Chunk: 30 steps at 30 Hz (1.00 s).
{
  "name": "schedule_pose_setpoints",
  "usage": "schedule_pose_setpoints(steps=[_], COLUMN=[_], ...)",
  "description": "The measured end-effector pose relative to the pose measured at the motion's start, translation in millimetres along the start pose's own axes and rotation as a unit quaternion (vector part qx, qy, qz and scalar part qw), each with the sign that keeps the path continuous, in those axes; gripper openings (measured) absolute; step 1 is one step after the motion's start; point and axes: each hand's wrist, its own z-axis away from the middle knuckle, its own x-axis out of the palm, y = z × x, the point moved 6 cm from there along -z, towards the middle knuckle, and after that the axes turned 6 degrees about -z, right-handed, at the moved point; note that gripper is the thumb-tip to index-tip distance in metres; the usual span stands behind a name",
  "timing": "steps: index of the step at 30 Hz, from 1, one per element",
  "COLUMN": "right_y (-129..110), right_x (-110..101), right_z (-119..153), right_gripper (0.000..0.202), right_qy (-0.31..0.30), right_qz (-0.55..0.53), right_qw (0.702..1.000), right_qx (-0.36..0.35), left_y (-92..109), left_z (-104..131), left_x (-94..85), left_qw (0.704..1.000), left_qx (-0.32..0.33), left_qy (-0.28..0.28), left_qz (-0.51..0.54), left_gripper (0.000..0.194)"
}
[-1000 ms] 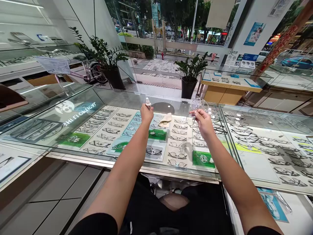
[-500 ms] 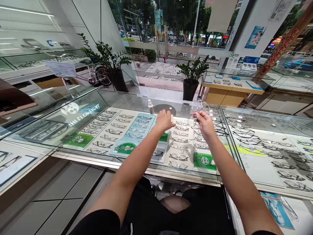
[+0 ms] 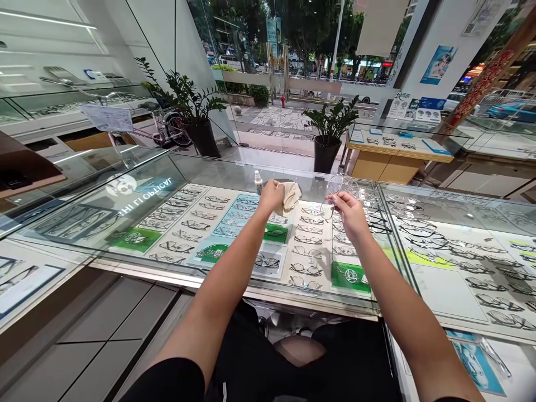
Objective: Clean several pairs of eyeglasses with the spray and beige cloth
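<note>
My left hand (image 3: 272,197) pinches a crumpled beige cloth (image 3: 291,196) above the glass counter. Just behind that hand, a small white spray bottle (image 3: 258,182) stands upright on the glass. To the right, my right hand (image 3: 348,210) holds a pair of thin-rimmed glasses (image 3: 342,183) between thumb and fingers, its round lenses raised above the counter top. Under the glass, rows of eyeglass frames (image 3: 307,240) lie on white and blue boards, with a green card (image 3: 350,277) near the front edge.
The glass display counter (image 3: 234,279) spans the view in front of me, with another case (image 3: 452,245) at the right. Potted plants (image 3: 328,134) stand beyond it by the window. A bicycle (image 3: 161,125) is at the back left.
My left hand has drawn slightly left and now shows the beige cloth, lifted and hanging from its fingers. My right hand and the glasses have barely moved.
</note>
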Motion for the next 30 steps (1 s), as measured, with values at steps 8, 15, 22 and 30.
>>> schedule_pose_setpoints(steps=[8, 15, 22, 30], right_y=[0.8, 9.8, 12.2, 10.0], right_x=[13.5, 16.3, 19.5, 29.4], right_z=[5.2, 5.3, 6.7, 9.6], right_gripper=[0.035, 0.043, 0.042, 0.047], right_qy=[-0.035, -0.03, -0.039, -0.085], right_qz=[0.001, 0.024, 0.011, -0.02], right_qw=[0.999, 0.998, 0.998, 0.995], right_qx=[0.022, 0.047, 0.044, 0.041], left_y=[41.8, 70.7, 79.8, 69.3], left_z=[31.9, 71.1, 83.2, 82.3], left_x=[19.9, 33.2, 37.7, 45.4], left_qw=[0.958, 0.916, 0.906, 0.888], left_qx=[-0.01, 0.062, 0.143, 0.084], left_qy=[-0.12, -0.211, -0.188, -0.148], left_qz=[0.262, 0.335, 0.351, 0.426], left_gripper=[0.015, 0.03, 0.054, 0.071])
